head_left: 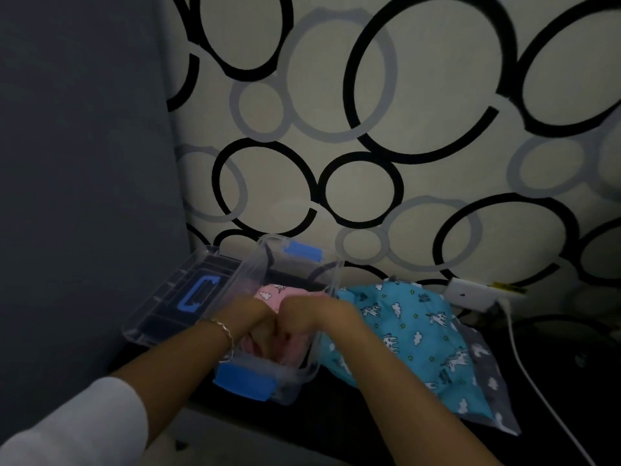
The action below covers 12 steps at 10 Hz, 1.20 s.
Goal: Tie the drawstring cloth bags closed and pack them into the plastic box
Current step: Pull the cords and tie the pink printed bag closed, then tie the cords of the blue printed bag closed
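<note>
I'm pushing my left hand [257,322] and right hand [304,317], grip hidden, onto the pink bag [268,292] in the plastic box [247,267], possibly leaving the blue bag [406,327] no room.

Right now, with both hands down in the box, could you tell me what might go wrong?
The plastic box sits close to the front edge of the dark surface, so pressing down on the pink bag could tip or slide it off. The bulky blue bag lies right beside the box and may not fit alongside.
</note>
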Motion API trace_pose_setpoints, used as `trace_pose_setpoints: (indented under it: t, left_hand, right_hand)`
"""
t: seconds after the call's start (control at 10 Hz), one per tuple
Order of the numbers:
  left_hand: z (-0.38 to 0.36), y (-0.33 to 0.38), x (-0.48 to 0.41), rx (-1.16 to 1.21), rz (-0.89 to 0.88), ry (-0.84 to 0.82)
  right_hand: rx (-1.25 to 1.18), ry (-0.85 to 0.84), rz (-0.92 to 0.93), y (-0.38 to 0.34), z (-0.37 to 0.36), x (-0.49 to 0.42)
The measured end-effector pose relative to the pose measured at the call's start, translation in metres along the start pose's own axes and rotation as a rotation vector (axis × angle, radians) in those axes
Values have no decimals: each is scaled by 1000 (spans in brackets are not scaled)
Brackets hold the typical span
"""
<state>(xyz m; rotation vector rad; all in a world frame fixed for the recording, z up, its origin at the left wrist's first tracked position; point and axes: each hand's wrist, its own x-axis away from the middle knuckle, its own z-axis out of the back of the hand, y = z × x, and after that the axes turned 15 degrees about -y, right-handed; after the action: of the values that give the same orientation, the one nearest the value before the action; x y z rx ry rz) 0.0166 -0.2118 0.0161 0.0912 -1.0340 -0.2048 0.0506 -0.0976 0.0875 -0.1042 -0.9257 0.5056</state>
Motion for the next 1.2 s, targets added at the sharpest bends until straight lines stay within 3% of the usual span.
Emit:
trace_pose_setpoints:
  t: [0.1,0.2,0.3,0.4,0.5,0.6,0.7,0.8,0.9,1.0,1.1,1.2]
  left_hand:
    - [8,12,12,42,-42,-5]
    - [41,35,33,-4,-127,407]
    - [56,80,47,159,-329,722]
    - [43,128,50,276,-442,727]
    - [24,156,36,320,-476,642]
    - [12,161,22,376,-437,585]
    - [7,158,20,452,-413,557]
    - [11,152,25,588,-412,591]
    - [23,145,33,714,-424,654]
    - [31,155,41,1034,-450,592]
    - [28,172,41,952,-379,545]
    - [23,183,32,704,-375,672]
  right_hand:
    - [-188,311,148,46,24,45]
    - [-579,721,232,110,31,92]
    - [-402,649,-55,168,-9,80]
    - [-260,391,-144,181,-83,27]
    - [-181,508,-98,165,-132,-24]
    - [-38,683,-110,141,-144,-52]
    - [109,752,-129,127,-135,-62]
    - [-121,915,-72,138,-121,-52]
    - [-744,1054,31,162,-91,7]
    - [-1002,1086,265,183,-55,87]
    - [-1036,1096,375,188,-26,148]
    - [-1008,1140,426,185,-11,185]
